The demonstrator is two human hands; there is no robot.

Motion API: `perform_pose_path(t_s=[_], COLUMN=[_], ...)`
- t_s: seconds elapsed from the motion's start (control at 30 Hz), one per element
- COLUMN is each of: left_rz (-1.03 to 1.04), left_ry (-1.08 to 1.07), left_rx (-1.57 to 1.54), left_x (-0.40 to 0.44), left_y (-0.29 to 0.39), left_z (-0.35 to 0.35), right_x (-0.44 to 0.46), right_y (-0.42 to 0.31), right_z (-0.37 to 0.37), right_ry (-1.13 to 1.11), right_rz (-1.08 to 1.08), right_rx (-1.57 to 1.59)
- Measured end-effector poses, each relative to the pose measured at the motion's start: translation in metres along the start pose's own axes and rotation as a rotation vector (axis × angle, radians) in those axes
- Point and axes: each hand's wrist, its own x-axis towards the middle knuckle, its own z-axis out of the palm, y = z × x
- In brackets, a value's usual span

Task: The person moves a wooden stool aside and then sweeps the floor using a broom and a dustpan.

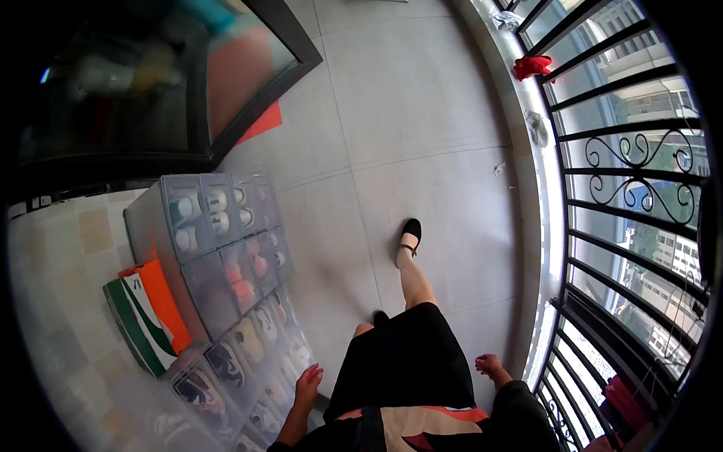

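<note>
The left hand [307,386], half-open and seemingly empty, hangs at lower centre, near the boxes [203,294] stacked at left. The right hand [489,365], half-open too, shows nothing held, right of lower centre. Shoes [248,339] sit inside the boxes, untouched; no handling appears under way.

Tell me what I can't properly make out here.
All in the head view:
- Details of the shoes in the clear boxes: blurred by hazy plastic.
- Rear black shoe: mostly hidden by the black skirt.
- Items behind the dark-framed glass: dim and blurred.
- Buildings: details too small, partly covered by window bars.
</note>
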Motion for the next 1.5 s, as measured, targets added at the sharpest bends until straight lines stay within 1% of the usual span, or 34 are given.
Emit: perform_pose_path(t_s=[0.03,0.07,0.1,0.13,0.17,0.2,0.27,0.3,0.37,0.4,0.47,0.5,0.53,0.57,0.63,0.7,0.77,0.83,0.9,0.97,1.07,1.13,1.17,1.23,1.27,1.33,1.37,1.4,1.43,1.47,1.5], left_rz=[-0.039,-0.035,-0.059,-0.084,-0.061,-0.028,-0.053,-0.044,-0.023,-0.027,-0.043,-0.018,0.012,0.079,0.278,0.500,0.576,0.706,0.902,1.053,1.067,1.173,1.172,1.217,1.217,1.364,1.361,1.423,1.485,1.486,1.514], left_ry=[0.007,-0.008,-0.012,-0.020,-0.016,-0.012,0.015,0.001,-0.010,-0.008,0.008,-0.004,-0.017,-0.038,-0.074,-0.091,-0.078,-0.060,-0.036,-0.003,0.056,0.120,0.126,0.219,0.223,0.280,0.282,0.336,0.387,0.380,0.454], left_rx=[0.049,0.063,0.103,0.136,0.155,0.172,0.144,0.134,0.121,0.156,0.205,0.233,0.264,0.234,0.375,0.370,0.376,0.464,0.476,0.473,0.398,0.458,0.463,0.540,0.535,0.687,0.686,0.759,0.835,0.840,0.897], left_x=[0.011,0.023,0.033,0.043,0.053,0.064,0.076,0.081,0.097,0.102,0.124,0.138,0.159,0.183,0.226,0.268,0.277,0.280,0.296,0.297,0.297,0.304,0.307,0.303,0.308,0.318,0.321,0.324,0.328,0.333,0.341], left_y=[0.016,0.031,0.055,0.079,0.098,0.119,0.174,0.189,0.219,0.238,0.280,0.304,0.329,0.361,0.444,0.527,0.631,0.730,0.809,0.896,1.014,1.080,1.110,1.171,1.193,1.235,1.255,1.276,1.297,1.318,1.340], left_z=[0.009,0.018,0.026,0.036,0.043,0.048,0.066,0.068,0.072,0.074,0.077,0.079,0.081,0.087,0.106,0.135,0.175,0.213,0.246,0.276,0.312,0.322,0.328,0.344,0.350,0.358,0.361,0.364,0.365,0.365,0.364], right_x=[0.022,0.046,0.062,0.048,0.030,-0.006,-0.026,-0.037,-0.056,-0.070,-0.090,-0.098,-0.105,-0.107,-0.108,-0.108,-0.121,-0.135,-0.142,-0.144,-0.137,-0.142,-0.145,-0.151,-0.158,-0.183,-0.199,-0.206,-0.219,-0.230,-0.244], right_y=[-0.033,-0.067,-0.109,-0.172,-0.239,-0.312,-0.396,-0.430,-0.494,-0.521,-0.570,-0.591,-0.612,-0.634,-0.671,-0.718,-0.758,-0.792,-0.818,-0.849,-0.910,-0.964,-0.992,-1.041,-1.061,-1.101,-1.122,-1.141,-1.163,-1.183,-1.205], right_z=[-0.017,-0.032,-0.048,-0.067,-0.083,-0.104,-0.133,-0.143,-0.162,-0.169,-0.182,-0.186,-0.190,-0.193,-0.197,-0.201,-0.205,-0.220,-0.240,-0.261,-0.307,-0.335,-0.351,-0.381,-0.397,-0.426,-0.438,-0.446,-0.453,-0.457,-0.459], right_ry=[-0.013,-0.028,0.103,0.196,0.193,0.158,0.086,0.087,0.078,0.085,0.021,0.000,0.031,0.009,-0.022,-0.051,-0.100,-0.168,-0.177,-0.185,-0.234,-0.193,-0.141,-0.128,-0.114,-0.158,-0.182,-0.141,-0.158,-0.174,-0.202], right_rz=[-0.082,-0.155,-0.425,-0.517,-0.558,-0.519,-0.608,-0.608,-0.718,-0.731,-0.754,-0.753,-0.750,-0.735,-0.704,-0.713,-0.737,-0.765,-0.744,-0.726,-0.750,-0.744,-0.802,-0.931,-0.980,-0.988,-0.964,-1.000,-1.040,-1.074,-1.124], right_rx=[-0.142,-0.274,-0.386,-0.192,0.130,0.206,0.335,0.332,0.293,0.295,0.258,0.278,0.222,0.278,0.316,0.306,0.378,0.451,0.490,0.526,0.574,0.481,0.406,0.390,0.363,0.485,0.518,0.466,0.462,0.462,0.486])
